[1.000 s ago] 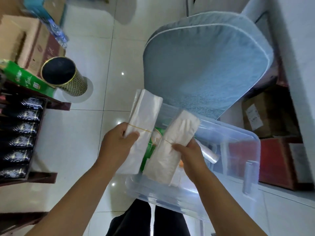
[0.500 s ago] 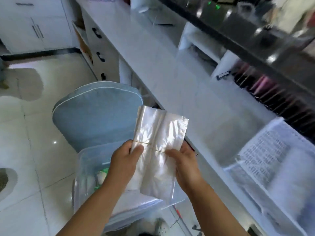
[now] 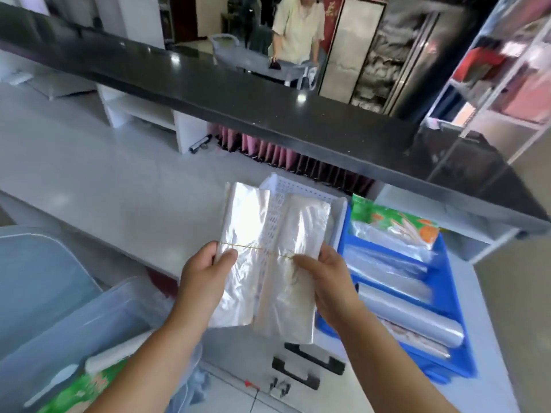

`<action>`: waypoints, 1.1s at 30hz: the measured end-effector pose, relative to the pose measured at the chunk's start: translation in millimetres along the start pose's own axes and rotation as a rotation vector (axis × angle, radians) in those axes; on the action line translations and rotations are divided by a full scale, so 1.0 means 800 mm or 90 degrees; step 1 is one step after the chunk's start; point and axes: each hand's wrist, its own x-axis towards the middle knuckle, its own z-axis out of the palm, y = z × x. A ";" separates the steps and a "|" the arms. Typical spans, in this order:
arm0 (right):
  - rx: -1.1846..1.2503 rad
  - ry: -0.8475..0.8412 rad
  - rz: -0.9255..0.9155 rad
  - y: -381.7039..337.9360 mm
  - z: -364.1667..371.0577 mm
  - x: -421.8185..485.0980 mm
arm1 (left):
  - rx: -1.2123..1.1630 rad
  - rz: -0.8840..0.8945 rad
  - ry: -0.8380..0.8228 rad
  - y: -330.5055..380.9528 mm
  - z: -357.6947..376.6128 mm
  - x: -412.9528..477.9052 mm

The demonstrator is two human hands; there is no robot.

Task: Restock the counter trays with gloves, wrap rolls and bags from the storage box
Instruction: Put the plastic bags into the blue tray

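Two flat bundles of clear plastic bags [image 3: 268, 263] lie side by side in both my hands, joined by a thin yellow rubber band. My left hand [image 3: 205, 278] grips the left bundle and my right hand [image 3: 328, 281] grips the right one. They hang over the near end of a white perforated tray [image 3: 301, 190] on the counter. Right of it a blue tray [image 3: 444, 293] holds several clear wrap rolls [image 3: 396, 296] and a green printed pack [image 3: 396, 222]. The clear storage box [image 3: 89, 332] sits low at the left with a green pack inside.
A white counter [image 3: 119, 189] runs left to right under a raised black ledge [image 3: 268, 105]. Pink and dark folders [image 3: 268, 152] stand beneath the ledge. Drawer handles [image 3: 304, 365] show below the counter edge. A blue-grey chair [image 3: 32, 281] is at the left. A person stands beyond the ledge.
My view swung from the storage box on the floor up to the counter. Both hands carried the bag bundles up and right, over the white tray.
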 end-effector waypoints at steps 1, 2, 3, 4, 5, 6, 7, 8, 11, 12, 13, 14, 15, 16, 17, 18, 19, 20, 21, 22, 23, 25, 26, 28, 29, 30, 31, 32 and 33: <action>-0.004 0.021 -0.004 -0.007 -0.029 -0.001 | -0.003 0.006 -0.005 0.008 0.024 -0.003; -0.009 0.037 -0.004 -0.011 -0.047 -0.002 | -0.004 0.007 -0.004 0.014 0.035 -0.004; -0.014 0.059 -0.011 -0.017 -0.076 -0.002 | -0.005 0.010 -0.010 0.023 0.058 -0.007; -0.019 0.082 -0.024 -0.024 -0.107 -0.001 | -0.008 0.012 -0.018 0.032 0.084 -0.011; -0.029 0.105 -0.035 -0.029 -0.135 0.000 | -0.012 0.012 -0.025 0.040 0.108 -0.014; -0.043 0.134 -0.045 -0.034 -0.162 0.003 | -0.016 0.012 -0.036 0.048 0.132 -0.017; -0.057 0.165 -0.053 -0.038 -0.186 0.007 | -0.018 0.013 -0.050 0.056 0.157 -0.020; -0.077 0.194 -0.063 -0.043 -0.206 0.011 | -0.020 0.017 -0.062 0.063 0.180 -0.024; -0.198 0.272 -0.124 -0.060 -0.242 0.026 | -0.032 0.029 -0.075 0.079 0.246 -0.035; -0.242 0.293 -0.150 -0.066 -0.248 0.033 | -0.038 0.030 -0.075 0.084 0.266 -0.038; -0.279 0.308 -0.173 -0.071 -0.252 0.039 | -0.045 0.027 -0.077 0.088 0.285 -0.041; -0.309 0.316 -0.194 -0.075 -0.253 0.043 | -0.054 0.019 -0.083 0.092 0.301 -0.044; -0.333 0.320 -0.213 -0.077 -0.254 0.047 | -0.069 0.008 -0.092 0.095 0.316 -0.047; -0.349 0.320 -0.228 -0.079 -0.254 0.050 | -0.087 -0.003 -0.103 0.096 0.329 -0.050; -0.362 0.315 -0.236 -0.077 -0.255 0.052 | -0.109 -0.013 -0.114 0.098 0.341 -0.052; -0.371 0.310 -0.235 -0.076 -0.256 0.054 | -0.132 -0.019 -0.126 0.099 0.350 -0.055; -0.375 0.304 -0.230 -0.075 -0.258 0.056 | -0.151 -0.021 -0.138 0.100 0.359 -0.058; -0.377 0.295 -0.224 -0.075 -0.261 0.057 | -0.160 -0.021 -0.151 0.101 0.366 -0.059; -0.375 0.275 -0.220 -0.076 -0.264 0.058 | -0.163 -0.021 -0.169 0.103 0.372 -0.059; -0.371 0.246 -0.217 -0.078 -0.267 0.058 | -0.164 -0.025 -0.190 0.104 0.377 -0.058; -0.365 0.212 -0.209 -0.081 -0.271 0.058 | -0.168 -0.035 -0.211 0.106 0.381 -0.056; -0.327 0.151 -0.187 -0.088 -0.280 0.058 | -0.185 -0.068 -0.235 0.109 0.384 -0.049; -0.289 0.133 -0.171 -0.092 -0.284 0.057 | -0.198 -0.086 -0.244 0.110 0.385 -0.046; -0.222 0.123 -0.155 -0.097 -0.292 0.057 | -0.230 -0.100 -0.269 0.114 0.387 -0.039; -0.195 0.124 -0.154 -0.098 -0.294 0.058 | -0.244 -0.095 -0.285 0.117 0.388 -0.037; -0.164 0.120 -0.155 -0.099 -0.295 0.059 | -0.248 -0.085 -0.298 0.119 0.389 -0.035; -0.138 0.112 -0.155 -0.099 -0.294 0.060 | -0.245 -0.074 -0.303 0.120 0.391 -0.032; -0.127 0.100 -0.154 -0.099 -0.293 0.062 | -0.240 -0.067 -0.296 0.121 0.391 -0.029; -0.134 0.094 -0.155 -0.098 -0.291 0.064 | -0.233 -0.064 -0.281 0.121 0.391 -0.025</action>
